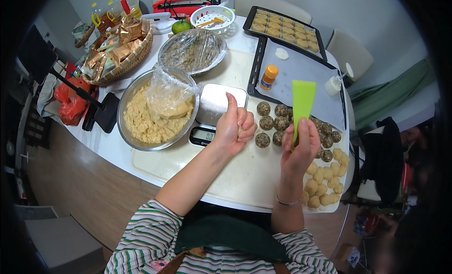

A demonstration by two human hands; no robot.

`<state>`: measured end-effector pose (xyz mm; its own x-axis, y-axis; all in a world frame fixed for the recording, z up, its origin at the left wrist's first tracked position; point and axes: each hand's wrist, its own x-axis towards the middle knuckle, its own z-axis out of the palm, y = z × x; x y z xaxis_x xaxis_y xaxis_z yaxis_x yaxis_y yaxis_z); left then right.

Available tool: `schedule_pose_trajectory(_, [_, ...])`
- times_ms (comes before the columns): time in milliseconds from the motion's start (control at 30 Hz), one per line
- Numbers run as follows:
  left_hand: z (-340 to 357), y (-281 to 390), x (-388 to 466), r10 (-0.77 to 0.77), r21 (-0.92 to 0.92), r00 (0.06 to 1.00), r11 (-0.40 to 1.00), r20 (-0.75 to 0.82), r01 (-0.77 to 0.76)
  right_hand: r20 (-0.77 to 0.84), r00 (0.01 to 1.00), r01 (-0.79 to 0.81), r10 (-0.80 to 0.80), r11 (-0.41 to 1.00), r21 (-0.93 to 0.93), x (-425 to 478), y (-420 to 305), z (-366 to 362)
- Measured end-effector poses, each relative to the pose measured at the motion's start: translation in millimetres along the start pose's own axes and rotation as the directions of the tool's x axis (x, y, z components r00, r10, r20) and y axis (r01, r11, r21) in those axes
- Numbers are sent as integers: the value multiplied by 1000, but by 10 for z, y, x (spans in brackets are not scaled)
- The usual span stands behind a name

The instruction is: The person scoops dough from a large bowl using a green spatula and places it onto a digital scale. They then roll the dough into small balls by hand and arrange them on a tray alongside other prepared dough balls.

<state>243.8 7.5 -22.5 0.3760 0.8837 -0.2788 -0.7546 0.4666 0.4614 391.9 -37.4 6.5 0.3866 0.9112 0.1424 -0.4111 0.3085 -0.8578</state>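
Note:
My left hand (236, 123) is closed around a small piece of pale dough (241, 129), with the thumb sticking up, beside a kitchen scale (221, 103). In my right hand (303, 143) a green plastic scraper (303, 97) is held upright. Dark speckled filling balls (266, 123) lie around and behind the right hand. Pale dough balls (327, 173) are grouped at the right edge of the board. A steel bowl (122, 116) left of the scale holds crumbly dough (144, 123), partly under plastic film (162, 86).
A film-covered bowl of filling (192, 51) stands behind the scale. At the back right are a tray of shaped pastries (286, 28) and a paper-lined tray (282, 70) bearing an orange-capped jar (269, 77). A wicker basket (136, 63) and phone stand (107, 111) are at left.

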Motion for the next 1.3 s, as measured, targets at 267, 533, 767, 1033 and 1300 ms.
schedule_pose_trajectory(267, [209, -50, -9, -104, -81, 994, 991, 31, 106, -78, 997, -9, 12, 999, 47, 39, -2, -5])
schedule_pose_trajectory(533, [-339, -105, 154, -85, -265, 924, 945, 372, 194, -86, 993, -69, 75, 995, 73, 11, -24, 43])
schedule_pose_trajectory(767, [228, -27, -47, -218, -246, 959, 954, -179, 171, -42, 997, -62, 66, 993, 98, -31, -35, 35])
schedule_pose_trajectory(1033, [-16, -78, 5, -138, -108, 986, 983, 94, 148, -148, 968, 232, -201, 942, 243, -166, -820, -434])
schedule_pose_trajectory(1300, [-38, -765, -87, -50, 710, 827, 544, 560, -448, -442, 697, 571, -564, 810, -134, -606, -1638, -1849])
